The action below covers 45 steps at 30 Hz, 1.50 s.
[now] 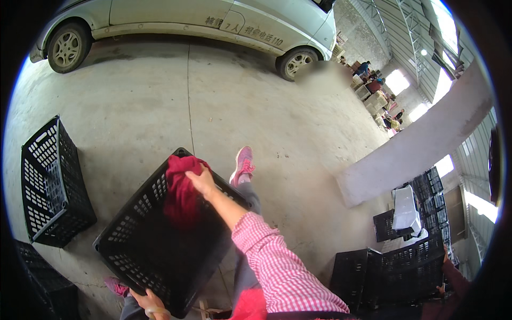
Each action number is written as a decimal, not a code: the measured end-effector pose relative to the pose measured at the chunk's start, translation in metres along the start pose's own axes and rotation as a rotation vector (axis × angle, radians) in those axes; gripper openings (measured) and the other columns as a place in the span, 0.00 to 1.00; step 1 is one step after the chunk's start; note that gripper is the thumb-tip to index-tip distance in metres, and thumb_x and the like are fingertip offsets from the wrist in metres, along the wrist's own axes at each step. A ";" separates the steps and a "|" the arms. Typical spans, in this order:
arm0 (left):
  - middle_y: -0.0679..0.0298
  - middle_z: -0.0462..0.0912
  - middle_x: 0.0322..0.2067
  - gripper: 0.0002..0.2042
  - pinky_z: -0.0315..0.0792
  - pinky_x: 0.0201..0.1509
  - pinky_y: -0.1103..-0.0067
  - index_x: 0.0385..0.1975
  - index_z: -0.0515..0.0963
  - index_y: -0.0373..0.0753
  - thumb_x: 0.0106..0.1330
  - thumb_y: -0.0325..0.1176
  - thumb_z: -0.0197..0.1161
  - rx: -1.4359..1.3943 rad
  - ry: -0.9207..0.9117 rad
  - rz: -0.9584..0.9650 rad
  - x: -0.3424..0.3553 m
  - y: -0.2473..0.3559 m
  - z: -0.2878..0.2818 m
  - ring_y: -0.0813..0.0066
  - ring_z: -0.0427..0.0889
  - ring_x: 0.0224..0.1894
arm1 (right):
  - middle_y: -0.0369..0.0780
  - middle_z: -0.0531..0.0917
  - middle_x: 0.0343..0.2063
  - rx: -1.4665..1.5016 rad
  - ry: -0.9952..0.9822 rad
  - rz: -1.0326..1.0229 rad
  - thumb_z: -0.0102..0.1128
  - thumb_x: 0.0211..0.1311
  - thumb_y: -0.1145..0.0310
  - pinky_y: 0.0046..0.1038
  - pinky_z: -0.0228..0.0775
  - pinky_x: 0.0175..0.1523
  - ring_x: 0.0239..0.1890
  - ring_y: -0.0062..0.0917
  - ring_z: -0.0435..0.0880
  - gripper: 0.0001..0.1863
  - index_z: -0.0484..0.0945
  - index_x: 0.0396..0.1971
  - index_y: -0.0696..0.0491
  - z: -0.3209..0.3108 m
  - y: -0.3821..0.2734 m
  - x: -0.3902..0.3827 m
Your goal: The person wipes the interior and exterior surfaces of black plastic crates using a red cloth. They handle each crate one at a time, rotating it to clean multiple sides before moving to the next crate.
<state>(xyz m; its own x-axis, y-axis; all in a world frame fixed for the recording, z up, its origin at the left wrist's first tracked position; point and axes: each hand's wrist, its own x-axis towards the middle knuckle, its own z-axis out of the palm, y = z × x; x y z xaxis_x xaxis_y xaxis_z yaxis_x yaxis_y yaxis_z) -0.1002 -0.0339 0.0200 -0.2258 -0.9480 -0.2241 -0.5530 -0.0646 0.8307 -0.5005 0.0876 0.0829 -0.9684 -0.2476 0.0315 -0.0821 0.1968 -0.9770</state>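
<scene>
A black plastic crate (160,256) with slotted walls sits tilted in front of me, between my feet. My right hand (201,181) is closed on a dark red cloth (180,184), bunched against the inside of the crate's far wall. Part of the cloth hangs down into the crate, its lower end blurred. Down at the crate's near left edge, my left hand (149,304) grips the rim, its fingers partly hidden. The crate's inside is dark, and I can make out nothing else in it.
To the left stand another black crate (56,186) and a darker one (45,282). A pale van (213,24) is parked ahead. A slanting pillar (416,144) rises at right. Beyond it, another person's hand (444,288) touches black crates (394,272); more crates are stacked behind.
</scene>
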 end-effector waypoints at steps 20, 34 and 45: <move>0.49 0.78 0.41 0.21 0.71 0.48 0.70 0.48 0.71 0.30 0.61 0.39 0.62 0.156 -0.040 0.059 -0.016 0.056 -0.015 0.61 0.77 0.41 | 0.56 0.56 0.62 0.231 0.293 0.235 0.64 0.53 0.59 0.30 0.46 0.68 0.65 0.38 0.55 0.44 0.51 0.61 0.67 0.148 0.084 -0.058; 0.50 0.77 0.44 0.28 0.71 0.50 0.73 0.53 0.68 0.30 0.58 0.43 0.63 0.195 -0.054 -0.063 -0.019 0.053 -0.019 0.62 0.77 0.43 | 0.38 0.79 0.43 0.367 -0.453 0.184 0.64 0.49 0.73 0.26 0.68 0.54 0.47 0.23 0.76 0.22 0.73 0.47 0.57 0.206 0.056 -0.150; 0.49 0.73 0.50 0.30 0.64 0.59 0.72 0.57 0.62 0.27 0.57 0.33 0.63 0.062 -0.098 -0.184 -0.017 0.046 -0.019 0.61 0.73 0.51 | 0.45 0.77 0.42 0.260 0.856 0.111 0.57 0.52 0.72 0.29 0.64 0.54 0.46 0.33 0.75 0.19 0.71 0.45 0.63 0.085 0.077 0.001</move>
<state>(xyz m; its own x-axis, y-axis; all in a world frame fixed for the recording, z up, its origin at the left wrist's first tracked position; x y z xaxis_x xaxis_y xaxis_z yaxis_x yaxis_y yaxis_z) -0.1066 -0.0263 0.0723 -0.1919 -0.8869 -0.4201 -0.6400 -0.2114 0.7387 -0.4882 0.0215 -0.0103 -0.8199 0.5720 -0.0213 -0.0224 -0.0694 -0.9973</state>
